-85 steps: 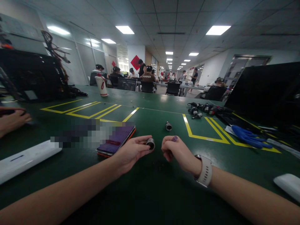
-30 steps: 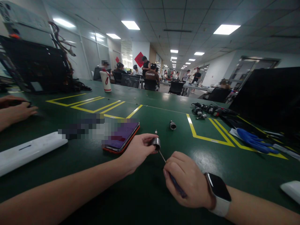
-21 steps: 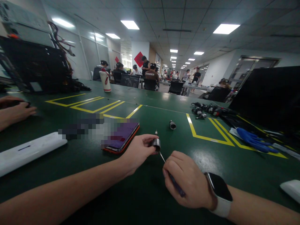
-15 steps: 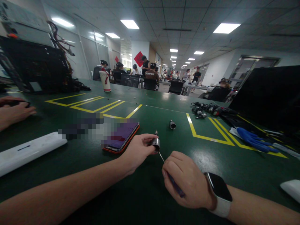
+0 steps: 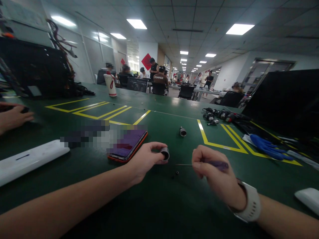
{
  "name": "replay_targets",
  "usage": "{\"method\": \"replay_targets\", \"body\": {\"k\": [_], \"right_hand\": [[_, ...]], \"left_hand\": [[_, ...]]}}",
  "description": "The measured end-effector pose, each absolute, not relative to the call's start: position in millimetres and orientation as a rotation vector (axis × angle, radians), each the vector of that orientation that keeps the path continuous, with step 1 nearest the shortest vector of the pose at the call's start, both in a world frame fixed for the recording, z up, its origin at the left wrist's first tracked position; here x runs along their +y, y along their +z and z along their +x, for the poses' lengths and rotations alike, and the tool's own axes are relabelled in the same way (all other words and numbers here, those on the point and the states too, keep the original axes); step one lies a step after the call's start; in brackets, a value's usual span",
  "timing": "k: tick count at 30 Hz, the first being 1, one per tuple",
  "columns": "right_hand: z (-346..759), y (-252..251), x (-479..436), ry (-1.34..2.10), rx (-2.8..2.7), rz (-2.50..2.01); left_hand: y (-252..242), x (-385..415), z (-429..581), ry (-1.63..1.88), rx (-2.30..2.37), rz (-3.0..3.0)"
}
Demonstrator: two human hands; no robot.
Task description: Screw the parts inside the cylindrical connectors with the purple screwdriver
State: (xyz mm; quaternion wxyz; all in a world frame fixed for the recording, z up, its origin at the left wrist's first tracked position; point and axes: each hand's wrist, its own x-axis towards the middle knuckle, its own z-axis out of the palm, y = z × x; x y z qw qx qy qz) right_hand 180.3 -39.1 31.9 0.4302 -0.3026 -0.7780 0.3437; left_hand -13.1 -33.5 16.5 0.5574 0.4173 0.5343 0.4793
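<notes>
My left hand [image 5: 147,157] is closed round a metal cup-shaped bit [image 5: 166,154], its hollow mouth turned toward me. In my right hand [image 5: 211,169] is a screwdriver [image 5: 220,165] with a dark purple handle; its thin shaft points left, tip apart from the bit. Below the tip, a tiny dark piece [image 5: 177,172] lies on the green table [image 5: 159,205], too small to name. A similar cup-shaped bit [image 5: 182,131] with a narrow shank rests farther back. Next to my left hand is a phone [image 5: 129,144] with an orange edge.
Another person's hand [image 5: 15,118] is at far left, near a long white object [image 5: 32,161]. Metal tool parts [image 5: 211,118] and a blue glove [image 5: 267,146] lie at right. A paper cup [image 5: 110,85] stands behind yellow tape lines. A white object [image 5: 309,199] sits at the right edge.
My right hand has moved right and up, turning the screwdriver level and drawing its tip away from the bit. The tiny dark piece now shows on the table. My left hand has barely moved.
</notes>
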Motion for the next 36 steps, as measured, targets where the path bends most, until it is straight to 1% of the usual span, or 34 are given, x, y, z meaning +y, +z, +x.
{"method": "replay_targets", "body": {"k": [2, 5, 18, 27, 29, 32, 36], "right_hand": [[182, 33, -33, 1.062, -1.849, -0.809], [181, 32, -27, 1.151, -1.838, -0.854], [178, 24, -22, 1.104, -1.930, -0.905], [166, 35, -13, 1.113, -2.116, -0.888], [166, 33, -8, 1.248, -2.003, -0.869], [169, 22, -2, 1.473, -1.682, -0.861], [174, 8, 0, 1.534, -1.458, -0.821]], "left_hand": [[17, -33, -13, 1.137, 1.270, 0.960], [19, -32, -14, 1.150, 1.265, 0.930], [27, -34, -9, 1.184, 1.234, 0.960], [24, -35, -11, 1.134, 1.203, 1.013], [24, -35, -11, 1.130, 1.218, 1.017], [24, -34, -12, 1.134, 1.224, 1.011], [25, -33, -13, 1.132, 1.209, 0.987]]}}
